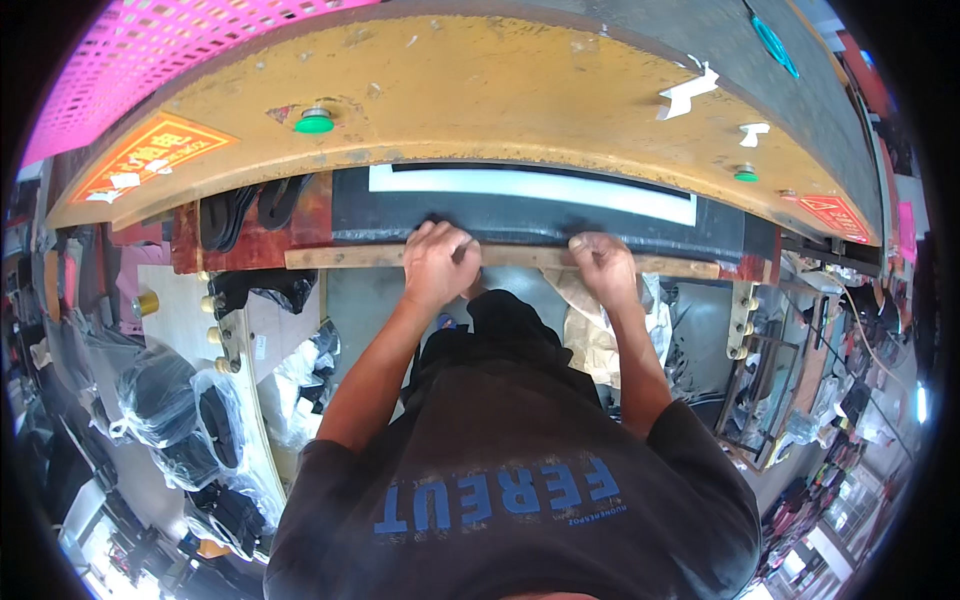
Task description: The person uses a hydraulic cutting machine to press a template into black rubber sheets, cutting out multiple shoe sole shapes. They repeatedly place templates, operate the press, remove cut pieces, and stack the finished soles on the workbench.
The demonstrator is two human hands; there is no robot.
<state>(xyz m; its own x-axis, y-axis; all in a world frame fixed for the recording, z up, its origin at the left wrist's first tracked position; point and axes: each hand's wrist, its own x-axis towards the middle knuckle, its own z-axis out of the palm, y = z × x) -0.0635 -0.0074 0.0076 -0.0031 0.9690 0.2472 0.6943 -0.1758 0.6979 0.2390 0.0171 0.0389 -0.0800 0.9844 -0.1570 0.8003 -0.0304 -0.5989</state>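
Note:
My left hand [437,265] is closed over the long wooden strip [520,257] at the front edge of a dark board [515,222]. Farther right along the same strip, my right hand [606,266] is curled round it with the thumb side up. Beyond my hands, a white band [540,190] lies across the dark board, partly under the overhanging yellow machine beam [450,95]. Looped black pieces [228,215] rest to the left on a reddish surface. The undersides of both grips are hidden.
Green round buttons [314,121] jut from the beam front, with an orange warning label [155,157] at left. A pink perforated basket [200,60] stands on top. Plastic-wrapped black bundles [165,400] lie low at left; a metal frame [768,390] stands at right.

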